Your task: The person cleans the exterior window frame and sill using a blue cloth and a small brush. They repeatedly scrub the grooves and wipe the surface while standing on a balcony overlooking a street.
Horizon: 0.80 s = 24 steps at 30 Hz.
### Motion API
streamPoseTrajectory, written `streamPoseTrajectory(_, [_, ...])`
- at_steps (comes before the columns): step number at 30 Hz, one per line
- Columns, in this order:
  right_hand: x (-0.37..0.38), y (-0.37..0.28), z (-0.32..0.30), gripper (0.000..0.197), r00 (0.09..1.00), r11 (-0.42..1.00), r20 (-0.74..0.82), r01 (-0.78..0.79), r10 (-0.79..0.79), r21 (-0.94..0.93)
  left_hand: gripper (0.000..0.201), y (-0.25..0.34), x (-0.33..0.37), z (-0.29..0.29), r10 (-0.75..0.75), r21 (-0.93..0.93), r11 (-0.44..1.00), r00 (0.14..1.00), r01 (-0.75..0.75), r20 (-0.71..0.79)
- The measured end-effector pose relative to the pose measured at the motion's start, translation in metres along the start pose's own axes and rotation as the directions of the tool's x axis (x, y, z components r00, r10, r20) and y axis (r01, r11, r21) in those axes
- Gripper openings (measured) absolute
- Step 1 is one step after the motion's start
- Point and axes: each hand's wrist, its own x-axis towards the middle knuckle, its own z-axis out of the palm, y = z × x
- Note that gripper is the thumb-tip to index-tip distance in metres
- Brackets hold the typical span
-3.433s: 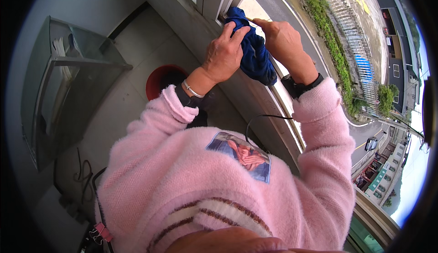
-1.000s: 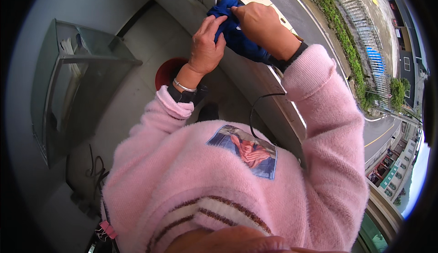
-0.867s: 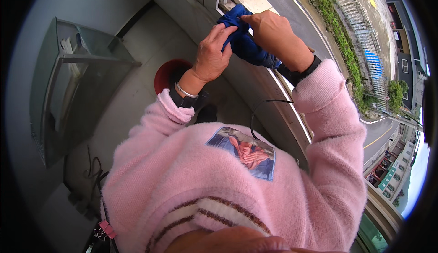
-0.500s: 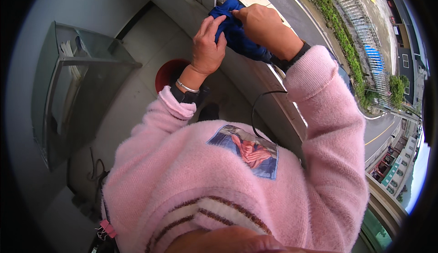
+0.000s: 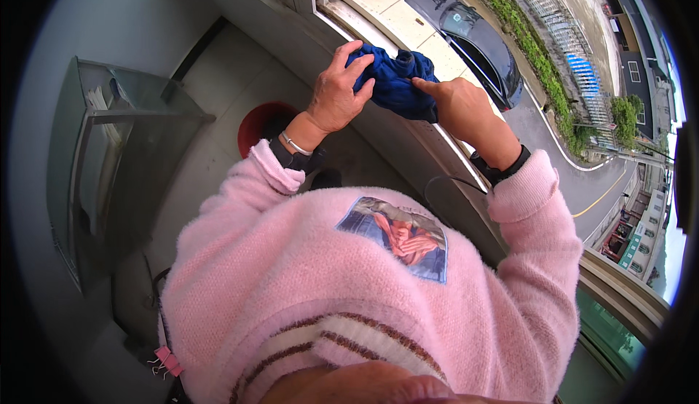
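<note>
A bunched dark blue cloth lies on the window ledge, between my two hands. The curled fingers of my left hand grip its left edge, and their tips are partly lost in the folds. From the right, my right hand is closed on the cloth, its index finger pressed along the top; the other fingers are hidden underneath. The pale window frame runs along the ledge beside the cloth.
A red bucket stands on the floor below my left forearm. To the left is a glass-sided cabinet with papers inside. A dark cable loops near my right wrist. Outside, a dark car stands by the road.
Both hands and the blue cloth have moved along the ledge toward me, away from the window's corner post. More of the window frame and the car outside now show.
</note>
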Motion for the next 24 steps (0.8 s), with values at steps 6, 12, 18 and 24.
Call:
streamPoseTrajectory(6, [-0.033, 0.000, 0.016, 0.050, 0.990, 0.991, 0.066, -0.128, 0.125, 0.043, 0.020, 0.006, -0.003, 0.007, 0.056, -0.049, 0.997, 0.993, -0.052, 0.099])
streamPoseTrajectory(12, [-0.068, 0.005, 0.035, 0.037, 0.979, 0.943, -0.043, -0.182, 0.201, 0.278, 0.014, 0.016, 0.010, 0.026, -0.036, -0.238, 0.968, 0.978, 0.086, 0.207])
streamPoseTrajectory(18, [-0.129, 0.039, 0.036, 0.027, 0.729, 0.779, -0.408, -0.270, 0.549, 0.566, 0.022, 0.074, 0.114, 0.085, -0.003, -0.687, 0.639, 0.894, 0.347, 0.449])
streamPoseTrajectory(24, [-0.196, 0.033, 0.057, 0.029, 0.508, 0.696, -0.528, -0.222, 0.680, 0.683, 0.014, 0.108, 0.198, 0.144, 0.175, -0.410, 0.909, 0.960, -0.073, 0.218])
